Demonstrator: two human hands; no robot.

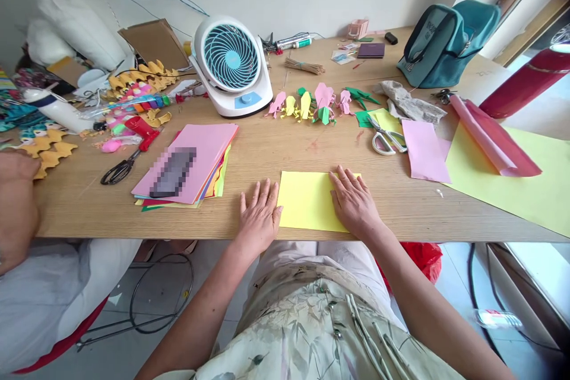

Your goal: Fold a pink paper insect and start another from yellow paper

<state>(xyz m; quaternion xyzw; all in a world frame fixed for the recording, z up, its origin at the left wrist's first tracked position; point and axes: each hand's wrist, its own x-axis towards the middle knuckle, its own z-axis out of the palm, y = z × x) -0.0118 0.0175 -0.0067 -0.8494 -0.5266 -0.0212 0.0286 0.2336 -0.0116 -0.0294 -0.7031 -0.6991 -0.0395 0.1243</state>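
Note:
A yellow sheet of paper (307, 200) lies flat on the wooden table near its front edge. My right hand (355, 202) rests with fingers stretched out on the sheet's right side. Beside the left edge of the sheet, my left hand (259, 211) lies flat on the tabletop, fingers extended, its thumb at or just touching the paper's edge. Neither hand grips anything. Behind the sheet stands a row of small folded paper figures, among them a pink one (323, 97) and a yellow one (305, 105).
Left of me is a stack of coloured paper (209, 142) with a blurred dark item on top. A fan (232, 65) stands behind it. White-handled scissors (388, 138), pink paper (425, 151) and a teal bag (445, 47) are rightward. Another person's arm (15, 208) rests far left.

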